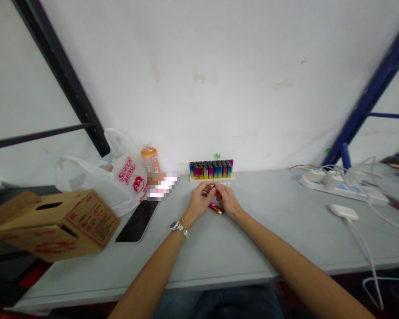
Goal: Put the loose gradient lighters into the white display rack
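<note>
My left hand (198, 200) and my right hand (230, 203) meet over the table, fingers curled and fingertips nearly touching. Between them sits a small dark piece (213, 186), too small to name; the left fingers pinch it. What the right fingertips grip is hidden. Just below the hands lies a shiny purple-and-gold tube (216, 208), perhaps a lighter body, resting on the table. Behind the hands, several upright metallic tubes with dark tops (211, 170), resembling lighters, stand in rows on a pale rack (194, 180). A silver watch (179, 227) circles my left wrist.
To the left are a cardboard box (86, 223), a white plastic bag (119, 188), an orange drink bottle (149, 157) and a black phone (138, 221). A power strip (349, 188) with cables and a white charger (343, 212) lie right. A wall backs the grey table (269, 248).
</note>
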`<state>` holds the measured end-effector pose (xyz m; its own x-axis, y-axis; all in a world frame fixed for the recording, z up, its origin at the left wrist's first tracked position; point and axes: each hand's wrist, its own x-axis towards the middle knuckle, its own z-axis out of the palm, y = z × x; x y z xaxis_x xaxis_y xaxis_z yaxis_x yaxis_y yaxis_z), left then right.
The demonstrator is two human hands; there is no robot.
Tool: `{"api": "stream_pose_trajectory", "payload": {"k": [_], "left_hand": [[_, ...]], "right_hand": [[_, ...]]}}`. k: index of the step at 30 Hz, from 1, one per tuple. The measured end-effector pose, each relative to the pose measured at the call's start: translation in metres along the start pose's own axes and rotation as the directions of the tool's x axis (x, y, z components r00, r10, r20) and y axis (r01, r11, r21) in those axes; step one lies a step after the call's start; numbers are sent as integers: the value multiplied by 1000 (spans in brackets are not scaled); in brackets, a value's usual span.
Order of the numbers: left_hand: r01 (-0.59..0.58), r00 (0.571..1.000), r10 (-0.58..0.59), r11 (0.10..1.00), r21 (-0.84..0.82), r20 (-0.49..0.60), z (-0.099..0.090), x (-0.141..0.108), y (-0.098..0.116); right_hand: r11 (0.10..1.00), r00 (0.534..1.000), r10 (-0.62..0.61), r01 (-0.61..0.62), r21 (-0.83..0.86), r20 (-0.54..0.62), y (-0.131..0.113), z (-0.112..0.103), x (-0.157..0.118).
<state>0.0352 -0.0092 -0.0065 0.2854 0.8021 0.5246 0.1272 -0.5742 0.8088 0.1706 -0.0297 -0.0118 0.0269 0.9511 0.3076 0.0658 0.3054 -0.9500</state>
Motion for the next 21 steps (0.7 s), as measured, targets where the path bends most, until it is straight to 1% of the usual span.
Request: {"api": "stream_pose_trajectory", "payload": {"k": [3,5,6,8,10,11,14,17,19,21], "left_hand": [[36,999,-35,996,-81,16,1,1,-4],[51,999,-49,991,-124,23,0,2,-4],[60,998,-57,988,-142,26,-2,3,-3],[89,996,-85,982,-166,29,-9,7,1],[115,993,-114,981,-158,14,-22,15,7],[112,993,-115,984,-137,-11,-30,19,9],[74,992,-74,997,1,-103,-61,38,12],[75,987,-49,983,167,-155,-91,60,6],[82,986,-35,952,295,-162,-104,74,-2],[85,991,-38,920,382,-128,-108,85,-11]], "right_hand": [[995,999,42,-43,91,18,1,3,-1],[991,998,64,-66,116,22,2,4,-1],[992,997,70,-72,107,23,3,4,0],[997,998,68,-68,37,12,5,2,3],[996,997,67,-68,-53,-25,6,-1,5],[993,996,73,-77,-88,-49,6,-2,7],[981,988,114,-129,-142,-104,7,-6,9],[975,988,120,-135,-178,-94,9,-7,10],[966,992,104,-117,-231,-71,10,-6,10],[951,995,88,-99,-293,-53,11,-5,10]]}}
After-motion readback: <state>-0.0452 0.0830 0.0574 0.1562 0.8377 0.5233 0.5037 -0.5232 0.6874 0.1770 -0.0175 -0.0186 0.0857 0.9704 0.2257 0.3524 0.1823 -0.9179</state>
